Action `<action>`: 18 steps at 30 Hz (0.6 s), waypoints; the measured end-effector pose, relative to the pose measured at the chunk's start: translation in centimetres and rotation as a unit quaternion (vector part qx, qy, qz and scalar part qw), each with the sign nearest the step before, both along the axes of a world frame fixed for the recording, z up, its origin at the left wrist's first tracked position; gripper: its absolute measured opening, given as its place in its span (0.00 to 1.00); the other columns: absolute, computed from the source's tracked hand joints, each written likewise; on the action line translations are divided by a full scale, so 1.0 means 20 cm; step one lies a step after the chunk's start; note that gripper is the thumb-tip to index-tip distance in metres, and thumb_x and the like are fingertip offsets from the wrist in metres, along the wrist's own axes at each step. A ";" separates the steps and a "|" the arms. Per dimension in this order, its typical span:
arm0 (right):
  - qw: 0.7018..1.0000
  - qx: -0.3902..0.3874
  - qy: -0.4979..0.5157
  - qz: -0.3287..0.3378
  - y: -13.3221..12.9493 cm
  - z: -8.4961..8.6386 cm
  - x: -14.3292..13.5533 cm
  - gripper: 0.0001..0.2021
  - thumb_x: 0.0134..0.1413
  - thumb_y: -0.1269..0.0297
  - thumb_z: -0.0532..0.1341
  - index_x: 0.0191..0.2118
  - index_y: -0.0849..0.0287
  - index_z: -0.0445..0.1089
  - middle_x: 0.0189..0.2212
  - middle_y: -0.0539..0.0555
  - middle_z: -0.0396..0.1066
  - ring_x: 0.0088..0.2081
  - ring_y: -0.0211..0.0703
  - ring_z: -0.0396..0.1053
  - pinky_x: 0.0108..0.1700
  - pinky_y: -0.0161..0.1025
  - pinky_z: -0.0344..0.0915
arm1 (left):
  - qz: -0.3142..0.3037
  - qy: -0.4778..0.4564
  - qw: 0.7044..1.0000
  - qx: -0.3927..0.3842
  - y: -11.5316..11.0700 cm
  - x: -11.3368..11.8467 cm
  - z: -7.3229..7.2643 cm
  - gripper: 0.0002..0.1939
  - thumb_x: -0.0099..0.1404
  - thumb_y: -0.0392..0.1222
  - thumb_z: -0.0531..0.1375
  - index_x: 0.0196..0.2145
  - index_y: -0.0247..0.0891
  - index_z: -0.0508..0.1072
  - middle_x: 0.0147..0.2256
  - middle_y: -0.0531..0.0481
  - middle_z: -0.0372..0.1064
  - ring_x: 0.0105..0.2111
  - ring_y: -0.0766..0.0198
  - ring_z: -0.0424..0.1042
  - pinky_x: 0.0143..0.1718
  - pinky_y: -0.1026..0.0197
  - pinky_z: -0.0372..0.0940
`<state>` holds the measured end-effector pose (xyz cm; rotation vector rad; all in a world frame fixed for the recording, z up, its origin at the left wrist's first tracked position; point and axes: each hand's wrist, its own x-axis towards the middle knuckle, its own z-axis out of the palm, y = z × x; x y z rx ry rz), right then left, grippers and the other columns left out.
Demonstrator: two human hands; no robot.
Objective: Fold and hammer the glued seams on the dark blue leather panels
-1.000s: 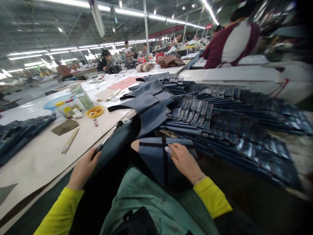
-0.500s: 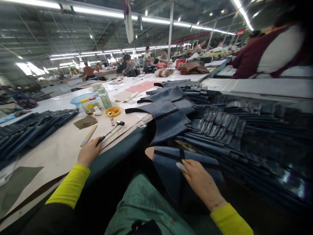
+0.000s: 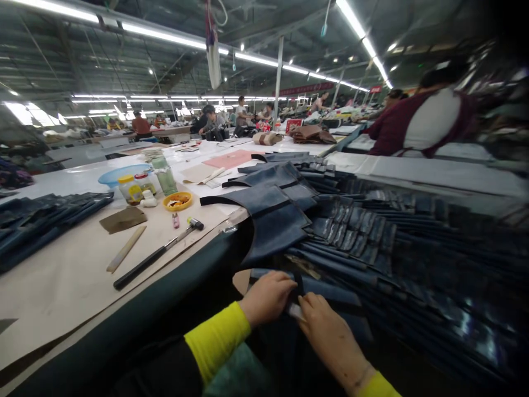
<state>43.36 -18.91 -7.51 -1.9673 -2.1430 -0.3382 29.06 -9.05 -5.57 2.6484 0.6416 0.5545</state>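
My right hand [image 3: 330,333] is closed, with a small whitish flat piece [image 3: 295,311] held between thumb and fingers. Close beside it, my left hand [image 3: 268,299] has its fingers pinched together over the same spot; what lies in them is hidden. Beneath both hands is a dark blue leather panel [image 3: 336,292] with black bands, a beige patch showing at its left corner. On the table to the left rests a hammer [image 3: 155,258] with a black handle, apart from my hands. Another cut blue leather panel [image 3: 275,215] overhangs the table edge just beyond them.
Stacked blue leather pieces [image 3: 397,264] fill the right side, with another pile [image 3: 53,220] at far left. A wooden stick [image 3: 126,249], glass jars [image 3: 130,190], a yellow dish [image 3: 177,202] and pink snips [image 3: 176,220] lie on the table. A co-worker [image 3: 421,118] is at back right.
My left hand has let go of the hammer, which now lies on the table, and has moved right to meet my right hand over the leather panel. The view has shifted slightly.
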 end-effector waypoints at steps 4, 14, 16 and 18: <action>1.000 0.024 -0.002 0.012 -0.02 -0.06 0.01 0.18 0.43 0.76 0.59 0.44 0.60 0.65 0.39 0.57 0.67 0.40 0.49 0.64 0.35 0.41 0.66 | -0.021 -0.002 0.999 -0.038 0.03 0.07 -0.08 0.14 0.65 0.34 0.50 0.45 0.39 0.71 0.42 0.48 0.69 0.43 0.62 0.65 0.48 0.59 0.60; 0.997 0.025 0.042 0.066 0.03 -0.13 0.10 0.21 0.42 0.77 0.54 0.46 0.58 0.66 0.40 0.56 0.68 0.41 0.48 0.65 0.38 0.40 0.68 | -0.029 0.079 0.996 -0.030 0.03 0.06 -0.05 0.17 0.65 0.39 0.53 0.52 0.46 0.65 0.45 0.50 0.66 0.46 0.59 0.61 0.47 0.57 0.57; 0.996 0.016 0.058 0.067 0.02 -0.11 0.11 0.23 0.41 0.78 0.54 0.46 0.59 0.66 0.40 0.56 0.69 0.42 0.48 0.66 0.40 0.40 0.68 | -0.037 0.092 0.995 -0.024 0.04 0.09 -0.05 0.14 0.64 0.39 0.53 0.47 0.44 0.69 0.43 0.49 0.67 0.43 0.59 0.62 0.45 0.57 0.58; 0.994 -0.003 0.088 0.061 0.01 -0.07 0.11 0.24 0.41 0.79 0.53 0.47 0.58 0.67 0.40 0.55 0.69 0.42 0.46 0.66 0.43 0.39 0.68 | -0.029 0.095 0.995 -0.024 0.04 0.10 -0.05 0.12 0.65 0.38 0.52 0.43 0.43 0.71 0.41 0.49 0.67 0.42 0.59 0.62 0.43 0.57 0.59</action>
